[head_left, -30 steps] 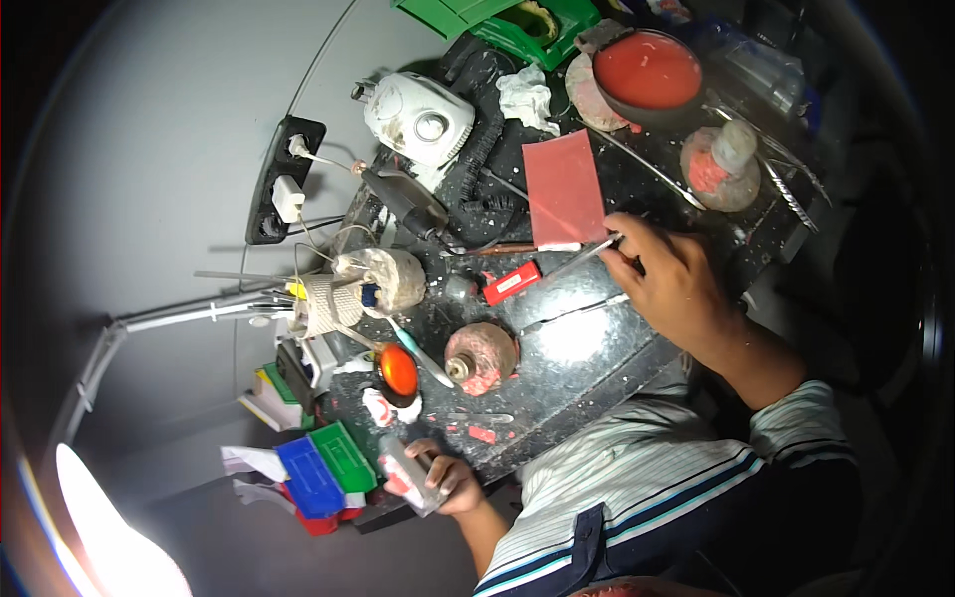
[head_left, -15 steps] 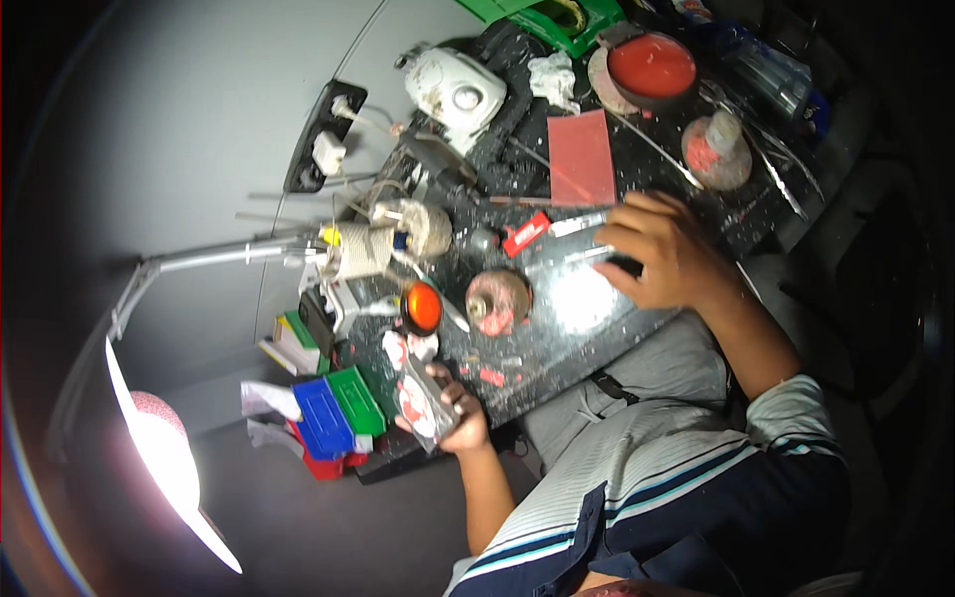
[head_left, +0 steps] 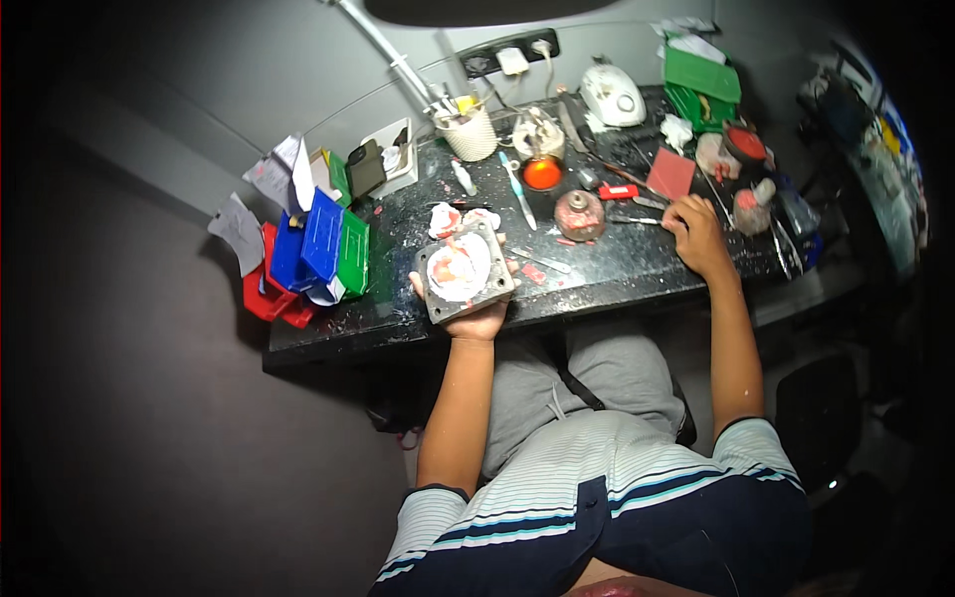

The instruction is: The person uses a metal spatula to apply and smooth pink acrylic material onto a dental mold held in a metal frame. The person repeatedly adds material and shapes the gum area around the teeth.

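My left hand (head_left: pixel 479 320) holds up a square grey metal flask half (head_left: pixel 494 291) from below, with the fingers around its edges. White plaster (head_left: pixel 477 261) fills its round middle, with red-pink wax (head_left: pixel 453 267) on top. At the right, my right hand (head_left: pixel 698 237) rests over the desk with fingers loosely bent and thumb apart. Its fingertips are by the end of a thin metal tool (head_left: pixel 634 220); no grip on the tool shows. Nearby lie a short-bladed tool (head_left: pixel 650 203), a red box (head_left: pixel 619 191) and a pink wax sheet (head_left: pixel 670 173).
A wax-stained round burner (head_left: pixel 579 216) stands mid-desk, with an orange disc (head_left: pixel 542 174) behind it. Blue (head_left: pixel 320 239) and green (head_left: pixel 354 255) bins stand at left. A woven pen cup (head_left: pixel 468 135), white machine (head_left: pixel 612 97), red wax dish (head_left: pixel 744 145) and glass-topped burner (head_left: pixel 753 207) stand farther back.
The view has turned and widened, showing both forearms. My left hand has brought the flask half face up above the desk's front. My right hand stays by the thin tool, fingers more bent.
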The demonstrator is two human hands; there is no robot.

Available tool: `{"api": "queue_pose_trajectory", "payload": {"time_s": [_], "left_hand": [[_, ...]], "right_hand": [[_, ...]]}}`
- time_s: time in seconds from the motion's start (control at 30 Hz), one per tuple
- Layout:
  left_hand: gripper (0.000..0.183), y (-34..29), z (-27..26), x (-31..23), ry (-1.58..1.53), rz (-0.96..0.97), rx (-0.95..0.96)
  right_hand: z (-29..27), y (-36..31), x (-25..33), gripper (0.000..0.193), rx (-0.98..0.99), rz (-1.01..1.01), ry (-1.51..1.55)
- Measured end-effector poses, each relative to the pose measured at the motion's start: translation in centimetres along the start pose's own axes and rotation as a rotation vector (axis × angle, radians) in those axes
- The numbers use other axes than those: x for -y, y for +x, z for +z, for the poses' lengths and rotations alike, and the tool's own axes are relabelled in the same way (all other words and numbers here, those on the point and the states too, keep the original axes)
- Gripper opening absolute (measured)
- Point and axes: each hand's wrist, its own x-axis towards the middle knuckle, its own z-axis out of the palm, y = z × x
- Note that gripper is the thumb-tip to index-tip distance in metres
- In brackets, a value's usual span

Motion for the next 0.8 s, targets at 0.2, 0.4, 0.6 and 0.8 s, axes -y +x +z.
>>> {"api": "queue_pose_trajectory", "payload": {"time_s": [0.2, 0.4, 0.6, 0.8], "left_hand": [[0.099, -0.8, -0.4, 0.9, -0.026, 0.147, -0.130], [0.098, -0.2, 1.2, 1.2, 0.026, 0.243, -0.498], [0.103, 0.6, 0.4, 1.2, -0.358, 0.146, -0.423], [0.107, 0.6, 0.1, 0.3, -0.336, -0.008, -0.347]], "right_hand": [[-0.1, 0.2, 0.3, 0.005, -0.008, 0.056, -0.020], [0.0, 1.0, 2.2, 0.015, -0.072, 0.048, -0.219], [0.6, 0.8, 0.6, 0.012, -0.033, 0.164, -0.283], [-1.0, 3.5, 3.7, 0.020, 0.309, 0.284, -0.330]]}}
